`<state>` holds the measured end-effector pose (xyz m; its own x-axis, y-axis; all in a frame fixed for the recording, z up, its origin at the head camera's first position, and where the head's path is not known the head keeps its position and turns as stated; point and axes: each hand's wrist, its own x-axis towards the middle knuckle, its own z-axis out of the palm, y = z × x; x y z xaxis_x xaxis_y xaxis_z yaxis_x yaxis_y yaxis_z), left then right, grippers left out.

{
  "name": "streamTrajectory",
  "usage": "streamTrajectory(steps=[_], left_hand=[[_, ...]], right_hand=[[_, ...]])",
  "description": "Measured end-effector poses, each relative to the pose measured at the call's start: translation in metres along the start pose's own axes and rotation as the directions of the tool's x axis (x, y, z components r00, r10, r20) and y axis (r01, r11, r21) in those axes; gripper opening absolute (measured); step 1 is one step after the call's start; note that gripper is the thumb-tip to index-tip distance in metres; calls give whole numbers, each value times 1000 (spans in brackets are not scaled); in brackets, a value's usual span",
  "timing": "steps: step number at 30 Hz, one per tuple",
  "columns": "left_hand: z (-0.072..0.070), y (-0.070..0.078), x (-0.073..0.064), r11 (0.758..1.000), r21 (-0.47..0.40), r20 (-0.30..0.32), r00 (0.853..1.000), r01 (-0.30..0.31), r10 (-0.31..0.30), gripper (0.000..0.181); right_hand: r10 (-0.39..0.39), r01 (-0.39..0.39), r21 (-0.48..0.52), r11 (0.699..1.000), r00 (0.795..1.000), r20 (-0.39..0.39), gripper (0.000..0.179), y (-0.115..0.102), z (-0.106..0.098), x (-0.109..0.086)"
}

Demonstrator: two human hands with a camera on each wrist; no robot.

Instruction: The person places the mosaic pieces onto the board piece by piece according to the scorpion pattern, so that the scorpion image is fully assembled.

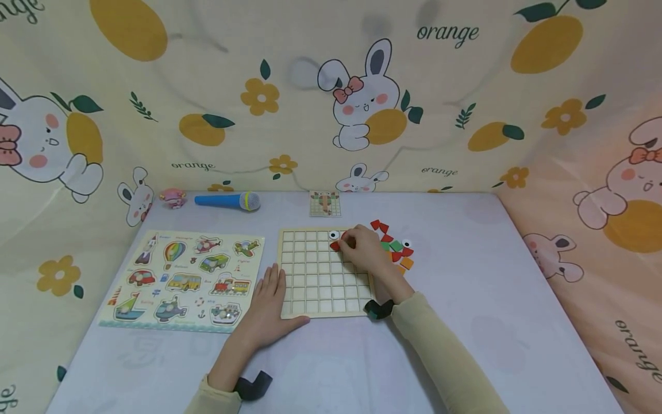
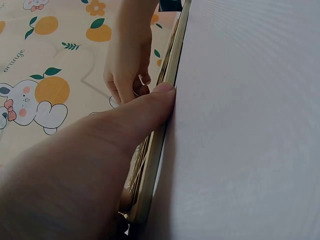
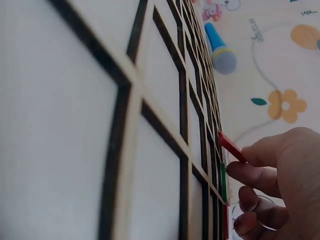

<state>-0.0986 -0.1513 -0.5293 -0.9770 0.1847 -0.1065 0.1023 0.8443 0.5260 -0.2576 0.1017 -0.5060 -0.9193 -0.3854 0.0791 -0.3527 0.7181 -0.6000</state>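
Red thin tile [image 3: 231,147] over square-celled wooden grid [image 1: 312,282]

Your grid board [image 1: 318,268] reads pale wood, ruled in squares over whitish cells; your held tile [image 3: 231,147] is red, the loose tiles [image 1: 395,246] red, green and orange, and the eye tile [image 1: 334,235] white with a black centre. Your sleeves [image 1: 445,351] are pale yellow-green, wrist straps [image 1: 379,309] black; toy microphone [image 1: 217,201] blue-handled with yellow band and grey head, figurine [image 1: 173,197] pink, puzzle board [image 1: 160,261] cream with multicoloured vehicles. You have a whitish tablecloth [image 1: 491,299] and a cream backdrop [image 1: 207,34] printed with white rabbits, orange fruit, yellow-orange flowers, dark green leaves and dark lettering.
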Motion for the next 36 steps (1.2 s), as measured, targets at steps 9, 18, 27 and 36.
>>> streamTrajectory(steps=[9,18,27,36], left_hand=[[-1,0,-1,1000,-7,-4,1000,-5,5,123],[-1,-1,-1,1000,-3,0,1000,-6,6,123],[-1,-2,0,1000,0,-1,1000,-11,11,123],[1,-3,1,1000,-2,6,1000,-8,8,123]], right_hand=[[-32,31,28,999,998,47,30,4,1,1],[-42,41,56,998,999,14,28,7,11,5],[-65,66,39,997,998,-26,15,6,15,4],[-61,61,13,998,998,6,15,7,13,8]])
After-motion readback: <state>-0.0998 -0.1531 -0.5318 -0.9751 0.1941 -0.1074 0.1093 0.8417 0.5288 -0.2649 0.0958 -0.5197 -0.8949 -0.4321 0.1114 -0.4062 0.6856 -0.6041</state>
